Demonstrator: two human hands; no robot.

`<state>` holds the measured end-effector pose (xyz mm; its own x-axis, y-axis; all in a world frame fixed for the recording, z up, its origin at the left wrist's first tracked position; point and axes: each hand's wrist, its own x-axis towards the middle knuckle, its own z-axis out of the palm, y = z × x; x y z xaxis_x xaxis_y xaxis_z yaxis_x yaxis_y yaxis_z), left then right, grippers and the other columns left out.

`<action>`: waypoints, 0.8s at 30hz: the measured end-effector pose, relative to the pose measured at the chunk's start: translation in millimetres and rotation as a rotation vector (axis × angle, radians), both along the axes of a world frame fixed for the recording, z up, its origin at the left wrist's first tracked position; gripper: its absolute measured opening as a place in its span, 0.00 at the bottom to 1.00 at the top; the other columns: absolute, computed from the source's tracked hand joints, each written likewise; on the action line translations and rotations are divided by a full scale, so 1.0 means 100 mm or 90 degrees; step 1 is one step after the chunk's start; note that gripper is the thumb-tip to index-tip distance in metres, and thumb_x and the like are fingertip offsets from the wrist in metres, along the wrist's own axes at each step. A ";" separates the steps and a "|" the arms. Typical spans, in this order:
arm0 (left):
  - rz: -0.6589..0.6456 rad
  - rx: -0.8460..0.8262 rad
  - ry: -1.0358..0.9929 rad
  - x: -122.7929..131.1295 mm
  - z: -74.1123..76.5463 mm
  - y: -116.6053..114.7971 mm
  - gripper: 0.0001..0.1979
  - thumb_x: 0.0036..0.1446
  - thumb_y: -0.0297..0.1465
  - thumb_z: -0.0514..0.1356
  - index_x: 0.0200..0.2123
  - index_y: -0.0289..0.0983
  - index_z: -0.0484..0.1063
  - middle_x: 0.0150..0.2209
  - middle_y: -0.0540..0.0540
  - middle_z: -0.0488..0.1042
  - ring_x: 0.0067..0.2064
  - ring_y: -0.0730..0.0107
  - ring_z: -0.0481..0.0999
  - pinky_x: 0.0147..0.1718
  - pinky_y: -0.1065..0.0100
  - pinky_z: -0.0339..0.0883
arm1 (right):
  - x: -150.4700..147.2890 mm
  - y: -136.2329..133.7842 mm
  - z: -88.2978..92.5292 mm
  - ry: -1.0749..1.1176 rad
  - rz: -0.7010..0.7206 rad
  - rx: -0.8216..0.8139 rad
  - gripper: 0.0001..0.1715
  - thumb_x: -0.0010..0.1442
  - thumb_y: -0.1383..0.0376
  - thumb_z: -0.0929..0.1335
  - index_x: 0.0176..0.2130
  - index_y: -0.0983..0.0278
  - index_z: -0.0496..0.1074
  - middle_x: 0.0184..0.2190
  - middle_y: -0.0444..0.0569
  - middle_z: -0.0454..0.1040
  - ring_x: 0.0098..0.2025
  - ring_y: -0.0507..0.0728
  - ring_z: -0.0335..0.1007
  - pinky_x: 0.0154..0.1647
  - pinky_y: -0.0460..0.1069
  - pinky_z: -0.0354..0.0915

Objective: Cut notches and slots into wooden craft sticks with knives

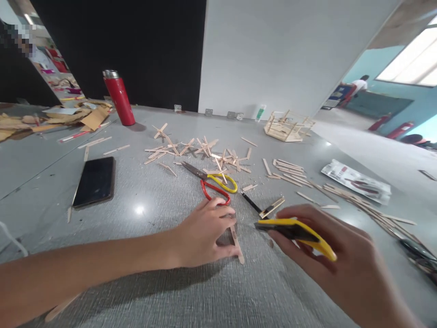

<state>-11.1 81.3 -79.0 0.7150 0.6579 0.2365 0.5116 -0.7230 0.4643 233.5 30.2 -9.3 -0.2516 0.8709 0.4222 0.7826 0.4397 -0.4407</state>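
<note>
My left hand [208, 234] presses a wooden stick [241, 258] against the grey tabletop, its fingers bent over the stick and the thumb near its lower end. Just right of it, my right hand [327, 255] is wrapped round a yellow and black utility knife [297, 230], whose tip points left above the table. Scissors with one red and one yellow handle [223, 182] lie open beyond my left fingertips. Between the hands, further back, are a black pen-like tool [251, 203] and a small wooden piece [272, 207].
Stick scraps [205, 148] are scattered behind the scissors. A phone [95, 181] and red bottle [119, 99] stand or lie left. At right are loose sticks [358, 200], a white packet [357, 181] and a wooden frame [288, 127]. A person [360, 85] is far back.
</note>
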 end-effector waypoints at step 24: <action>-0.107 -0.008 0.113 0.00 0.05 -0.39 0.29 0.74 0.35 0.51 0.75 0.41 0.51 0.76 0.28 0.41 0.76 0.42 0.37 0.73 0.41 0.43 | -0.06 0.13 -0.58 0.376 0.005 -0.410 0.21 0.69 0.47 0.68 0.35 0.62 0.71 0.18 0.41 0.73 0.17 0.49 0.65 0.17 0.43 0.62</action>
<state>-10.8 42.3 -73.9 0.8445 0.5280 0.0891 0.4591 -0.7996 0.3872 227.4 42.8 -67.7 -0.1537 0.9842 -0.0881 0.3450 -0.0301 -0.9381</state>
